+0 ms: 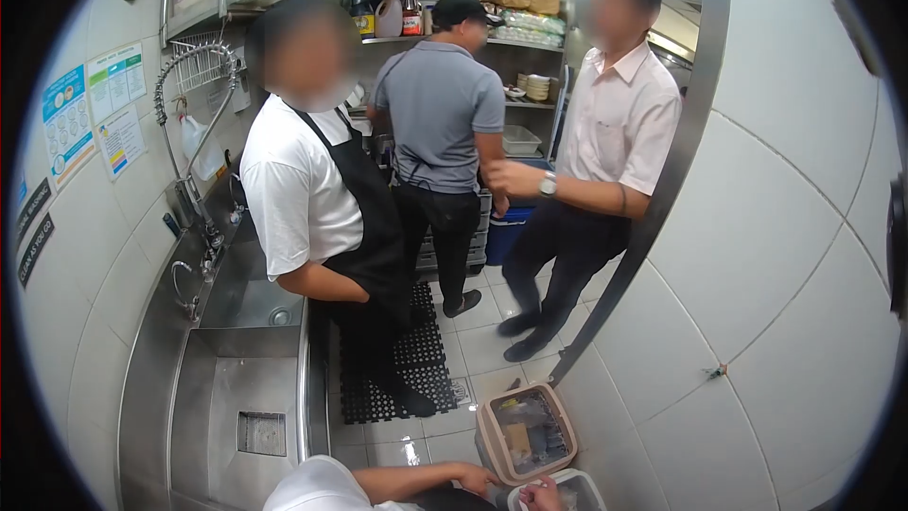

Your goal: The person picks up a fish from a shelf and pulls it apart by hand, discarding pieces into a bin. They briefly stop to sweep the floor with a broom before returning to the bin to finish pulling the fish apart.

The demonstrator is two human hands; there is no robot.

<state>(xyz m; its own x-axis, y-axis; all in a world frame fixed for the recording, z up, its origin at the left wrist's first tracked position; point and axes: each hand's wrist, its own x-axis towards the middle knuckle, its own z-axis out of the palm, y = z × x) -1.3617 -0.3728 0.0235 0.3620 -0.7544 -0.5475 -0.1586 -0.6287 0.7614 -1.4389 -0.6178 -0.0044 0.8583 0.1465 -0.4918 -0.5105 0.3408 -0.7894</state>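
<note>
Left hand: fingers curled, touching the near rim of the beige bin.
Right hand: at the white tub; probably clasping, cannot tell.
Bin: on the floor tiles, against the wall.

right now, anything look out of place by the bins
Nothing looks spilled or damaged. The floor tiles beside the mat shine, perhaps wet, close to the tan-rimmed bin by the left hand.

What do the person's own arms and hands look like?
A white short sleeve covers the left upper arm; the forearm below it is bare. The left hand and right hand wear no gloves. The right arm is out of view.
</note>
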